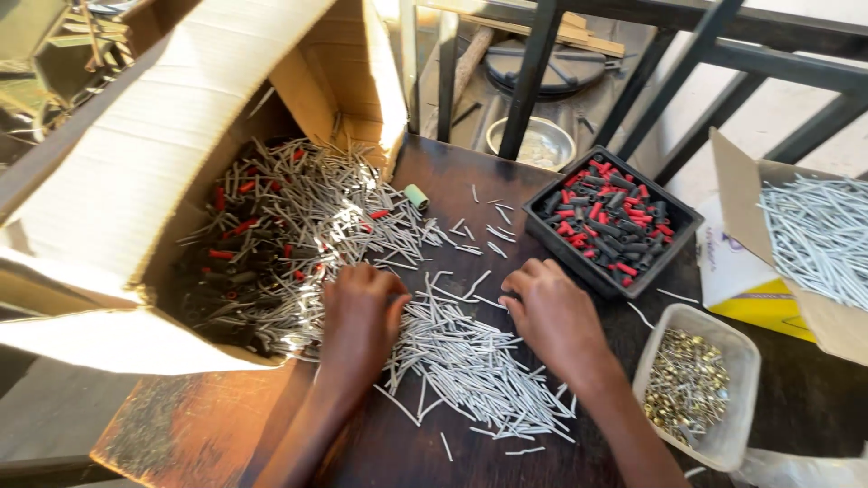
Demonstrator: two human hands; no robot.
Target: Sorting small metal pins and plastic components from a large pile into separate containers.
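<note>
Dark wooden table [407,452]: grey rods [470,361] heaped at centre, likely light, stiff, rolling; best pinched mid-length. Left hand [360,316] and right hand [553,312] rest fingers-down on the heap, grasping nothing visible. Black tray [687,221] at 2 o'clock.

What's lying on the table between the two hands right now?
In the head view, a heap of thin grey rods lies between the left hand and the right hand, spread over the dark wooden table. Both hands rest on its edges.
</note>
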